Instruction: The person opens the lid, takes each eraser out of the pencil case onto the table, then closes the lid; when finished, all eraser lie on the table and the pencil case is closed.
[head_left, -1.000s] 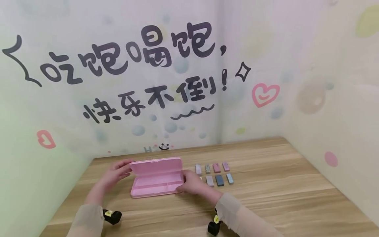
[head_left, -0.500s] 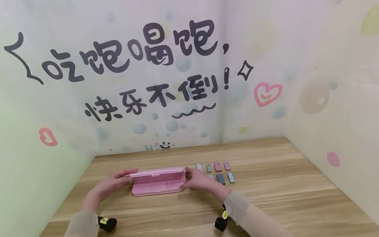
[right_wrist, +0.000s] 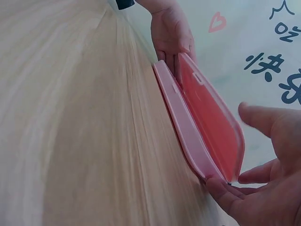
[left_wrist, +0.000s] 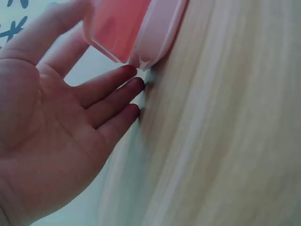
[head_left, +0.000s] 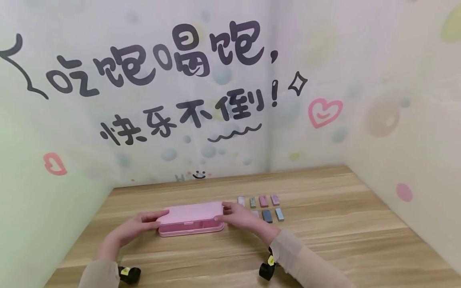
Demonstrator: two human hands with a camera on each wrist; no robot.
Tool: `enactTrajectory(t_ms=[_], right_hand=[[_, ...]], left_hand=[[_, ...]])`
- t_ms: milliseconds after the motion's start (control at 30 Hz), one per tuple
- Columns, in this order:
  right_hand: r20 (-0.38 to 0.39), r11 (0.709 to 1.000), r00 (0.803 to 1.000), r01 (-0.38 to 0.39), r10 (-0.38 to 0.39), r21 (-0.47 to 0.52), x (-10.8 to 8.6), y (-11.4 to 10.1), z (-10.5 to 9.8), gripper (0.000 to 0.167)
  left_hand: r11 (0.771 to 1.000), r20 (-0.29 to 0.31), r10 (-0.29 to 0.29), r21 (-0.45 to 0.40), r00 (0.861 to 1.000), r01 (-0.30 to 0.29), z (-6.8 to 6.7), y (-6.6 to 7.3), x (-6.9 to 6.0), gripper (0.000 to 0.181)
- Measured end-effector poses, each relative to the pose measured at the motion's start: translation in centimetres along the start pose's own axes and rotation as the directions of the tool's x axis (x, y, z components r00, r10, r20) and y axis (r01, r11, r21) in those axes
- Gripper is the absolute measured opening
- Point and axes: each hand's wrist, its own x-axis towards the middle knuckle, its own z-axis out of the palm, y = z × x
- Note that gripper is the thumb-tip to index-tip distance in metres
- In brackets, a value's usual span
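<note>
A pink pencil case (head_left: 194, 212) lies on the wooden table, its hinged lid tilted partway down over the base. A gap along the front shows the pink inside. At the left end, my left hand (head_left: 135, 228) holds the lid's edge between thumb and index finger; in the left wrist view the other fingers of that hand (left_wrist: 66, 117) stretch out below the case corner. My right hand (head_left: 245, 216) is at the right end. In the right wrist view its fingertips (right_wrist: 214, 183) touch the base's end, while the thumb stands apart beside the lid.
Right of the case, several small rectangular blocks lie in two rows, among them a red block (head_left: 263, 201), a dark blue block (head_left: 267, 216) and a light blue block (head_left: 279, 215). Printed walls (head_left: 288, 132) border the table at the back and sides.
The lid has swung down from nearly upright to partly lowered. My left hand has come down with it. The right hand's thumb has risen from the base to lid height. The blocks have not moved.
</note>
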Motion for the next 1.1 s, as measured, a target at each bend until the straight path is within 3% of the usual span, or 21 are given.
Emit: enactTrajectory(t_ms=[233,500,833,1100], right_hand=[[-0.007,0.996,1.0,0.021,-0.022,-0.084,0.5,-0.7,1.0,0.072],[-0.038,0.964,0.996,0.064,-0.076,-0.258,0.5,-0.8,1.4,0.066],[-0.081,0.938,0.992,0.066,-0.099,-0.34,0.0,-0.6,1.9,0.064],[-0.091,0.93,0.99,0.068,-0.108,-0.36,-0.1,-0.7,1.9,0.065]], left_hand=[[0.999,-0.001,0.025,0.036,1.0,-0.025,-0.1,-0.4,-0.5,0.057],[0.998,-0.024,0.018,0.065,1.0,-0.017,0.4,0.1,-0.5,0.062],[0.996,-0.013,0.022,0.09,1.0,-0.021,0.9,-0.1,-0.4,0.063],[0.993,-0.026,0.008,0.117,1.0,-0.005,1.2,0.8,-0.2,0.063]])
